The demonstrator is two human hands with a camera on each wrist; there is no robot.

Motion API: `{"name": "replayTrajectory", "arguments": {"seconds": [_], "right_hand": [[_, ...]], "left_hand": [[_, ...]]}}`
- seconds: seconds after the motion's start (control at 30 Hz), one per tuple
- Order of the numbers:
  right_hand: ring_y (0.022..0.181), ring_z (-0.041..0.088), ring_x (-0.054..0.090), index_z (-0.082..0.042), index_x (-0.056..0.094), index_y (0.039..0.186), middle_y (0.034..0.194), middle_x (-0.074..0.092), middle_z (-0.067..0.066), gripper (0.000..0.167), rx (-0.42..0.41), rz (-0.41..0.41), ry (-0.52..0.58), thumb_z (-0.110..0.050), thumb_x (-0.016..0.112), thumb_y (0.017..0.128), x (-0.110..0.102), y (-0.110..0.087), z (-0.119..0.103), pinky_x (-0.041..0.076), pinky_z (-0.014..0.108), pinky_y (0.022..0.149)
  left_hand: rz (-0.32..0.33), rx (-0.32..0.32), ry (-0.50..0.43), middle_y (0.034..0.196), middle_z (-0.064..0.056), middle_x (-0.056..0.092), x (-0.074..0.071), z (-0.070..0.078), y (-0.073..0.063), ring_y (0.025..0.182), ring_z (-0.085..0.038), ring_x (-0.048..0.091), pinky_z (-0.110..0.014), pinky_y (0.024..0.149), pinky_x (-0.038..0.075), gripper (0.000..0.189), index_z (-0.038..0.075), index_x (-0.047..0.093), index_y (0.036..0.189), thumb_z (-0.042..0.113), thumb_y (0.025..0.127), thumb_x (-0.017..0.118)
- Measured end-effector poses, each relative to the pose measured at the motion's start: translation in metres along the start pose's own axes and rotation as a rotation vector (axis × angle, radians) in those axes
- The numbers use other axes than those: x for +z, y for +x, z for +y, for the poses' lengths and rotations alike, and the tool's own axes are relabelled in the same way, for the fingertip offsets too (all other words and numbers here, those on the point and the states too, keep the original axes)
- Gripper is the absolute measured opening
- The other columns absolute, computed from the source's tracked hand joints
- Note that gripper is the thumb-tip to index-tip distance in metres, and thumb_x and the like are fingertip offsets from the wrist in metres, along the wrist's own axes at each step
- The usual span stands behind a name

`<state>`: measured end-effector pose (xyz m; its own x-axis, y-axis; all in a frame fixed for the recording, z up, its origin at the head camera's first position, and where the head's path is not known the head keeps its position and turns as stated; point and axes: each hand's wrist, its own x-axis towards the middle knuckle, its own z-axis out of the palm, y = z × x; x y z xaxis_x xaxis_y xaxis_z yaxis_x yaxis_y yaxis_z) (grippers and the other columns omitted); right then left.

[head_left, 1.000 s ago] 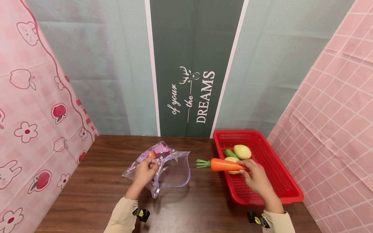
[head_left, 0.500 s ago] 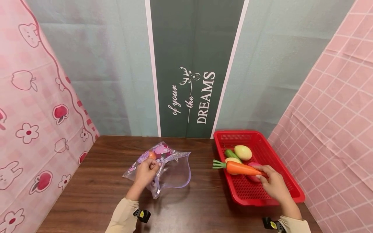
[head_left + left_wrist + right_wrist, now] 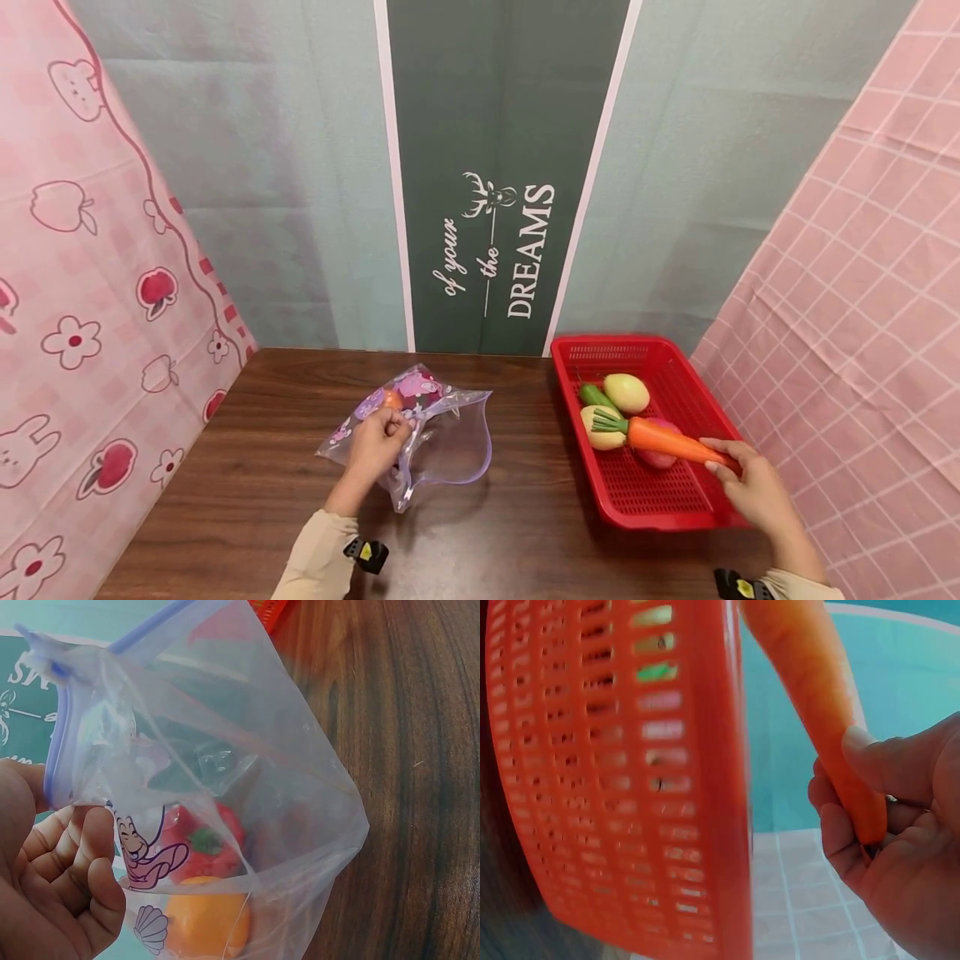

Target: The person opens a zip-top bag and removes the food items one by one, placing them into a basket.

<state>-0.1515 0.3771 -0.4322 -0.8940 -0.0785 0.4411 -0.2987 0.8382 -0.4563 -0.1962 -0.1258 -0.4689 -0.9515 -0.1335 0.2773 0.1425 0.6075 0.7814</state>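
Observation:
My left hand (image 3: 375, 446) pinches the edge of a clear plastic bag (image 3: 453, 446) with purple trim and cartoon prints, its mouth spread toward the right. Through the film, the left wrist view shows a red bell pepper (image 3: 202, 844) and a round orange fruit (image 3: 206, 919). My right hand (image 3: 761, 492) grips the tapered end of a carrot (image 3: 667, 440) between thumb and fingers. The carrot's green top points left, above the red basket (image 3: 562, 367). In the right wrist view the carrot (image 3: 817, 690) rises beside the basket's slotted wall (image 3: 622, 787).
The basket holds a pale yellow oval piece (image 3: 627, 393), a long green one (image 3: 595, 397), a pale round one (image 3: 600, 433) and a pinkish-red one (image 3: 655, 457) partly under the carrot. Wood tabletop (image 3: 517, 533) lies between bag and basket. Fabric walls (image 3: 847, 333) close in the sides.
My right hand has carried the carrot rightward and slightly toward me, from the basket's left rim to over its right part. My left hand and the bag have stayed put.

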Motion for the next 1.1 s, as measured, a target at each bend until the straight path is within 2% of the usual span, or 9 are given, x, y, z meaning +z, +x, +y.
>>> {"name": "replayTrajectory", "arguments": {"seconds": [0.1, 0.23, 0.33, 0.47, 0.87, 1.1], "right_hand": [[0.076, 0.018, 0.052, 0.004, 0.066, 0.1, 0.095, 0.062, 0.019, 0.028, 0.005, -0.024, -0.04, 0.01, 0.07, 0.072, 0.001, -0.002, 0.004, 0.033, 0.02, 0.064], [0.086, 0.037, 0.058, 0.003, 0.066, 0.098, 0.094, 0.063, 0.019, 0.028, -0.003, -0.057, -0.078, 0.009, 0.07, 0.071, 0.008, -0.003, 0.007, 0.04, 0.035, 0.07], [0.087, 0.041, 0.057, 0.004, 0.065, 0.098, 0.093, 0.061, 0.021, 0.027, 0.013, -0.08, -0.073, 0.009, 0.068, 0.072, 0.013, -0.004, 0.008, 0.041, 0.047, 0.072], [0.089, 0.046, 0.055, 0.006, 0.064, 0.099, 0.095, 0.06, 0.026, 0.025, 0.049, -0.127, -0.059, 0.008, 0.067, 0.074, 0.015, -0.003, 0.01, 0.04, 0.056, 0.074], [0.089, 0.047, 0.055, 0.006, 0.064, 0.096, 0.092, 0.06, 0.026, 0.023, 0.08, -0.219, -0.092, 0.009, 0.066, 0.074, 0.009, -0.005, 0.019, 0.04, 0.058, 0.075], [0.081, 0.036, 0.056, 0.005, 0.065, 0.096, 0.09, 0.061, 0.021, 0.023, 0.083, -0.313, -0.107, 0.005, 0.068, 0.073, 0.015, 0.001, 0.02, 0.043, 0.053, 0.072]], "left_hand": [[-0.004, 0.0, 0.002, 0.056, 0.008, 0.043, 0.001, 0.0, 0.0, 0.054, -0.012, 0.043, -0.029, 0.051, 0.034, 0.018, 0.012, 0.058, 0.068, 0.016, 0.079, 0.071], [-0.006, -0.004, 0.006, 0.056, 0.007, 0.043, 0.0, 0.0, 0.0, 0.054, -0.012, 0.043, -0.029, 0.051, 0.034, 0.018, 0.012, 0.058, 0.069, 0.017, 0.079, 0.072], [-0.009, -0.008, 0.008, 0.056, 0.007, 0.043, 0.001, -0.001, 0.0, 0.054, -0.012, 0.043, -0.029, 0.051, 0.034, 0.018, 0.012, 0.058, 0.069, 0.017, 0.08, 0.071], [-0.008, -0.011, 0.008, 0.057, 0.007, 0.043, 0.001, -0.002, 0.001, 0.054, -0.012, 0.043, -0.029, 0.051, 0.034, 0.019, 0.012, 0.057, 0.069, 0.017, 0.08, 0.071], [0.003, -0.01, -0.013, 0.057, 0.007, 0.043, 0.002, 0.0, -0.001, 0.054, -0.013, 0.043, -0.028, 0.051, 0.033, 0.02, 0.012, 0.057, 0.068, 0.017, 0.08, 0.072], [-0.005, -0.017, -0.005, 0.058, 0.006, 0.043, 0.002, 0.001, 0.0, 0.054, -0.013, 0.043, -0.029, 0.051, 0.034, 0.019, 0.012, 0.058, 0.068, 0.017, 0.08, 0.072]]}}
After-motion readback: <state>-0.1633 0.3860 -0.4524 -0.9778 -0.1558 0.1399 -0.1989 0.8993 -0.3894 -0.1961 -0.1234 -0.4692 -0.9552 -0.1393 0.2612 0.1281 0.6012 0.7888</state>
